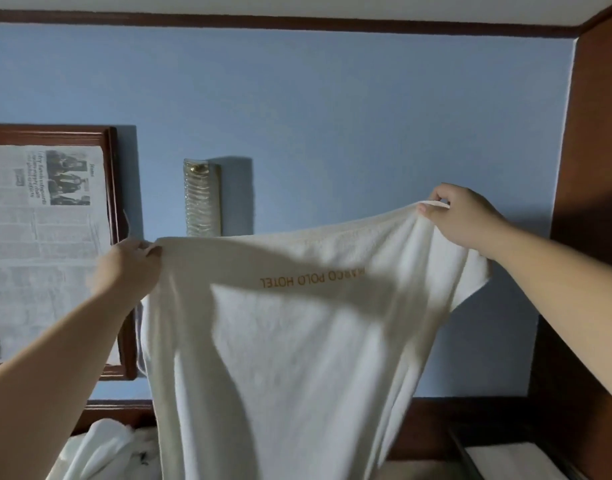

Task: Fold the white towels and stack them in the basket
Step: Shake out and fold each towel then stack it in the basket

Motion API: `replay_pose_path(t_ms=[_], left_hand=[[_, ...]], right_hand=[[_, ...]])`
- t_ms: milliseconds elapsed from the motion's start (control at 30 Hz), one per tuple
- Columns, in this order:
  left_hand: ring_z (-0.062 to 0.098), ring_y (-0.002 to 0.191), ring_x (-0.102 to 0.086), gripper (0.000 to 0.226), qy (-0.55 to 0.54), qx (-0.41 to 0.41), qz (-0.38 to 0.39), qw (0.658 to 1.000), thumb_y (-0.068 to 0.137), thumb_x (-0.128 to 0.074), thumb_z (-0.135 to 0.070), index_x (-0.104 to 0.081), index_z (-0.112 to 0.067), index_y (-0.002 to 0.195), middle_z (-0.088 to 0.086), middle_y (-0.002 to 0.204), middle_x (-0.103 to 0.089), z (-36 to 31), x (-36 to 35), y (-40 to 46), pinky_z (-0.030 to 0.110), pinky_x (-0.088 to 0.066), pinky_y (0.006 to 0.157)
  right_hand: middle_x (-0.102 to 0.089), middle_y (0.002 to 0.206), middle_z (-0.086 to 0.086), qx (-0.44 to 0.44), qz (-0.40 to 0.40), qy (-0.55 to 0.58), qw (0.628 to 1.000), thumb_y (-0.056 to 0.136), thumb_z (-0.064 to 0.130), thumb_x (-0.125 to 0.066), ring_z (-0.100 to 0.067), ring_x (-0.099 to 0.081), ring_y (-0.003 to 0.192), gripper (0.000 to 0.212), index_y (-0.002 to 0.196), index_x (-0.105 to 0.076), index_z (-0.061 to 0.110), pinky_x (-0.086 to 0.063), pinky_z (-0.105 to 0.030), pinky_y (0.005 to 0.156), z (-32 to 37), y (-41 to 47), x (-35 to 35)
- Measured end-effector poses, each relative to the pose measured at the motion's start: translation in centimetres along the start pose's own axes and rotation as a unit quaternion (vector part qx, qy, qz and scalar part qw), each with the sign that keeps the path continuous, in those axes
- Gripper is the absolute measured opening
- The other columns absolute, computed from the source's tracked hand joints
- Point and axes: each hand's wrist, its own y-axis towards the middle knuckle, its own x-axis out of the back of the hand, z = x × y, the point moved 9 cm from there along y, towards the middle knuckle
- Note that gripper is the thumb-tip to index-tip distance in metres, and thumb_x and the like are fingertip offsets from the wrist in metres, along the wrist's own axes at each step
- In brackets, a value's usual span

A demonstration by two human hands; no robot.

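**Towel held up by its top corners, ready for the first fold**

A white towel (pixel 280 341) is held up in front of a blue wall (pixel 332 116), spread between both hands. Its top edge is stretched roughly level from left to right, slightly higher at the right, and the rest of the cloth hangs straight down from that edge, so the long axis appears to run vertically. Gold lettering near the top is seen upside down.

The left hand (pixel 128 268) is closed in a pinch on the top left corner, fingers and thumb curled round the hem. The right hand (pixel 460 216) is closed in the same way on the top right corner, with a little cloth bunched below the grip. Both hands are set at about the same reach, well apart, with the whole width of the towel between them; neither is clearly nearer.

The coming fold is judged to turn on that span: the corners would have to be brought together, left to right, for the towel to be halved along its hanging length.

At the lower left, more white cloth (pixel 103 448) is heaped, probably further towels, though this cannot be told for certain. The basket is not in view. A framed newspaper page (pixel 45 244) and a wall lamp (pixel 201 197) are fixed to the wall behind.
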Motion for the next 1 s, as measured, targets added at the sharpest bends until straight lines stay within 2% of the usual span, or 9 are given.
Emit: replay_pose_path(t_ms=[167, 300, 400, 467, 533, 633, 767, 867, 1000], left_hand=[[0.023, 0.064, -0.066, 0.015, -0.097, -0.008, 0.049, 0.994, 0.092, -0.071, -0.037, -0.074, -0.024, 0.086, 0.002, 0.075, -0.070, -5.7, -1.0, -2.5, 0.027, -0.049, 0.053], [0.024, 0.072, -0.069, 0.015, -0.147, -0.036, 0.097, 0.984, 0.087, -0.080, -0.037, -0.078, -0.022, 0.088, 0.001, 0.080, -0.073, -10.8, -1.7, -5.0, 0.034, -0.056, 0.061], [0.022, 0.071, -0.066, 0.016, -0.163, -0.050, 0.130, 0.977, 0.081, -0.083, -0.035, -0.078, -0.021, 0.088, 0.001, 0.081, -0.073, -14.4, -1.8, -6.7, 0.031, -0.053, 0.058], [0.020, 0.064, -0.059, 0.020, -0.171, -0.058, 0.154, 0.971, 0.078, -0.085, -0.034, -0.078, -0.017, 0.086, 0.003, 0.073, -0.067, -16.9, -2.0, -8.0, 0.029, -0.048, 0.055], [0.019, 0.060, -0.056, 0.026, -0.185, -0.062, 0.178, 0.964, 0.076, -0.086, -0.036, -0.076, -0.013, 0.083, 0.003, 0.066, -0.062, -19.2, -2.4, -9.3, 0.029, -0.047, 0.054], [0.016, 0.053, -0.052, 0.031, -0.182, -0.089, 0.201, 0.958, 0.073, -0.086, -0.040, -0.074, -0.011, 0.077, -0.002, 0.059, -0.057, -23.0, -3.3, -11.5, 0.026, -0.043, 0.049], [0.013, 0.055, -0.060, 0.029, -0.165, -0.146, 0.242, 0.945, 0.070, -0.086, -0.047, -0.077, -0.020, 0.074, -0.003, 0.061, -0.064, -27.5, -5.0, -14.5, 0.027, -0.048, 0.050], [0.012, 0.058, -0.061, 0.026, -0.160, -0.169, 0.255, 0.938, 0.070, -0.086, -0.047, -0.076, -0.023, 0.073, -0.004, 0.064, -0.064, -28.8, -5.9, -15.9, 0.029, -0.051, 0.054], [0.009, 0.061, -0.058, 0.030, -0.158, -0.180, 0.255, 0.937, 0.073, -0.088, -0.050, -0.078, -0.023, 0.077, -0.004, 0.068, -0.062, -28.0, -6.2, -16.5, 0.026, -0.046, 0.056]], right_hand=[[-0.053, 0.077, -0.003, -0.036, -0.014, -0.028, 0.999, 0.102, 0.044, -0.057, -0.025, -0.048, 0.067, 0.035, 0.085, -0.048, 0.014, -0.033, -0.033, 0.058, -0.3, -3.0, 0.1], [-0.056, 0.083, -0.004, -0.055, 0.004, -0.013, 0.998, 0.100, 0.036, -0.055, -0.025, -0.048, 0.070, 0.032, 0.091, -0.054, 0.005, -0.036, -0.035, 0.063, -0.2, -4.3, 0.3], [-0.064, 0.100, 0.000, -0.063, 0.035, 0.017, 0.997, 0.097, 0.026, -0.053, -0.022, -0.058, 0.080, 0.014, 0.096, -0.064, 0.017, -0.042, -0.032, 0.068, 0.3, -5.2, 0.5], [-0.065, 0.111, 0.003, -0.054, 0.072, 0.035, 0.995, 0.095, 0.014, -0.048, -0.020, -0.061, 0.094, 0.026, 0.102, -0.069, 0.028, -0.045, -0.030, 0.073, 1.4, -6.1, 0.1], [-0.066, 0.111, 0.004, -0.034, 0.122, 0.044, 0.991, 0.092, 0.008, -0.047, -0.018, -0.063, 0.100, 0.036, 0.103, -0.072, 0.033, -0.048, -0.030, 0.077, 3.2, -6.9, -0.7], [-0.069, 0.110, 0.004, 0.001, 0.206, 0.100, 0.973, 0.091, 0.025, -0.073, -0.013, -0.064, 0.108, 0.023, 0.110, -0.073, 0.039, -0.047, -0.026, 0.087, 6.3, -9.1, -1.9], [-0.064, 0.105, 0.014, 0.030, 0.246, 0.086, 0.965, 0.083, 0.066, -0.074, -0.008, -0.062, 0.101, 0.046, 0.123, -0.065, 0.045, -0.045, -0.030, 0.084, 8.9, -11.5, -2.6], [-0.066, 0.110, 0.011, 0.046, 0.239, 0.072, 0.967, 0.090, 0.055, -0.070, -0.014, -0.064, 0.105, 0.035, 0.121, -0.068, 0.038, -0.050, -0.033, 0.084, 8.9, -12.2, -2.9], [-0.067, 0.093, 0.003, 0.036, 0.208, 0.104, 0.972, 0.094, 0.042, -0.068, -0.020, -0.064, 0.087, 0.012, 0.093, -0.067, 0.030, -0.048, -0.035, 0.074, 6.8, -12.4, -2.0]])
